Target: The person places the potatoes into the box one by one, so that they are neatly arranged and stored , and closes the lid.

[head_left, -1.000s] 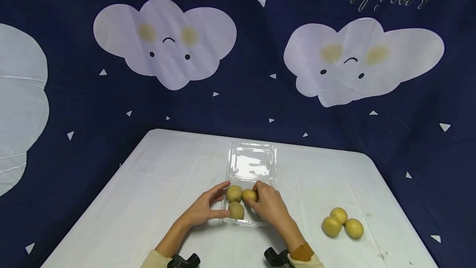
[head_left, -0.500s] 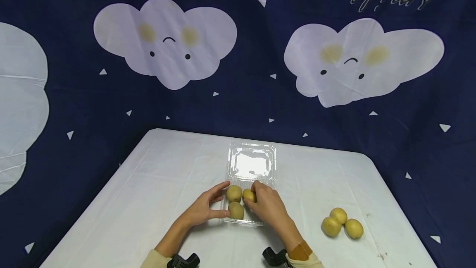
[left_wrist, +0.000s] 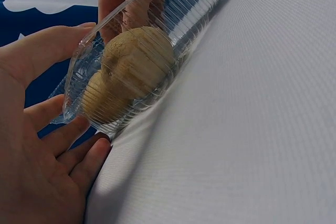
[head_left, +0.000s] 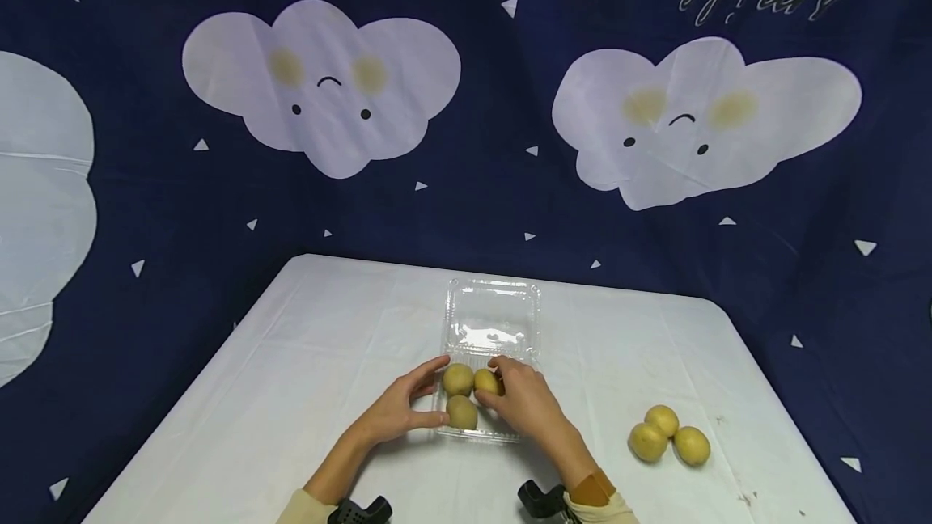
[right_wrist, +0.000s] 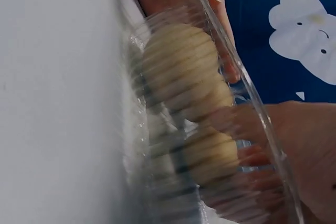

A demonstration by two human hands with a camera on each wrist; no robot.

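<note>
A clear plastic clamshell box [head_left: 489, 436] stands on the table with its lid folded back. Along the box's left side, two dull yellow-brown round fruits [head_left: 461, 412] sit one behind the other. My right hand [head_left: 527, 401] reaches inside and pinches a smaller round yellow fruit [head_left: 485, 382] beside the farther of them. Thumb and fingers of my left hand [head_left: 393, 409] are spread along the box's left side and touch it; the left wrist view shows them extended, around the ribbed wall [left_wrist: 142, 87]. The right wrist view is blurred.
To the right on the white-covered table [head_left: 328, 330], three more round yellow fruits [head_left: 662, 421] lie in a cluster. The transparent lid [head_left: 491, 314] lies open at the far side of the box. Behind the table hangs a dark blue cloth [head_left: 502, 209] printed with clouds.
The right hand shifts very slightly left with the yellow fruit in its fingers. The left hand and the box stay almost where they were.
</note>
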